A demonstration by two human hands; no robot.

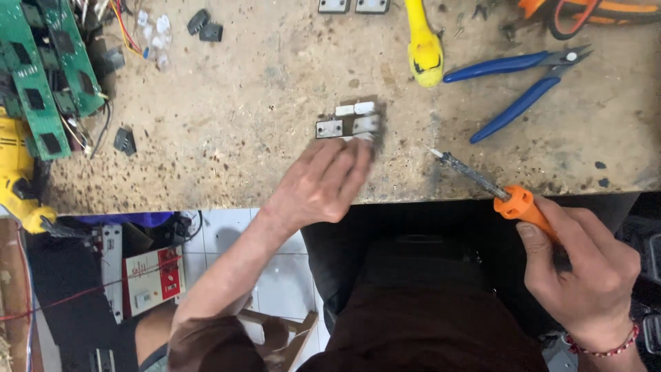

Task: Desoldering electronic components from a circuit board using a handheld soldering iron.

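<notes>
head cam | looks steeply down | close over workbench (pixel 261 103) edge + lap | single view

At your 1 o'clock, blue-handled cutters (pixel 518 89) lie open on the worn bench (pixel 248 103). A yellow tool handle (pixel 423 48) sits at 12. Green circuit boards (pixel 45 76) crowd the 10 o'clock corner, with two small black parts (pixel 204 26) near 11. A yellow drill (pixel 17 172) rests at 9. Below the bench edge, a red and white box (pixel 153 279) lies on the floor.
</notes>
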